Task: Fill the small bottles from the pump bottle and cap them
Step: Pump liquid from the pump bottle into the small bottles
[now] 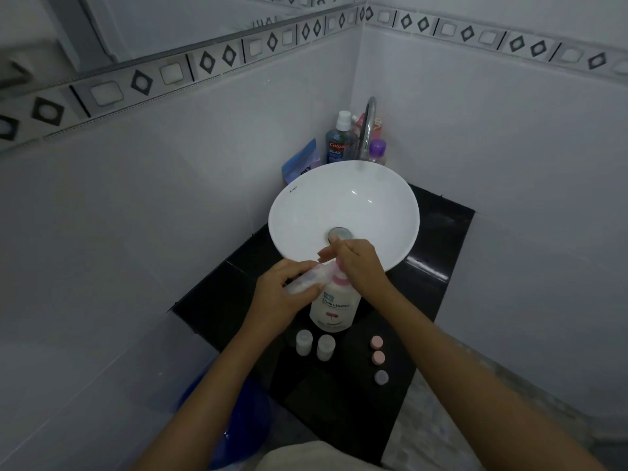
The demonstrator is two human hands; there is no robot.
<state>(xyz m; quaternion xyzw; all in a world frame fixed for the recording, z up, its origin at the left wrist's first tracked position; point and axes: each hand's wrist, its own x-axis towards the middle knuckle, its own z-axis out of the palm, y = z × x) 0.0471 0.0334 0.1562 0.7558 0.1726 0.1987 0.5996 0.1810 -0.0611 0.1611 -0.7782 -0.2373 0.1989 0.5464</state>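
— Black stone countertop first, since it carries everything: the white basin sits at the back, and the task's things stand in front of it. How far along would you say this is?

— Early, by my reading. The pump bottle, white with a pink collar and a "Shokubutsu" label, stands just in front of the basin. One small clear bottle is being held at its spout. Two more small bottles stand upright side by side on the counter just in front of the pump bottle, both uncapped.

— Filled or not?

— I cannot tell; they look pale and cloudy, and that could be the plastic alone. Three loose caps lie in a row to the right of them, two pink and one greyish. So no bottle is capped yet, and all three cappings remain.

— And the hands?

— The left hand has its fingers and thumb curled round the small clear bottle, which lies tilted, almost on its side, with its mouth toward the pump nozzle. The right hand is on top of the pump head, palm down, fingers mostly straight and pointing left over the nozzle. It looks to be pressing, though the head itself is hidden beneath it.

— Is anything flowing?

— That is too small and too covered to see. I judge this the filling of one bottle, likely the first.
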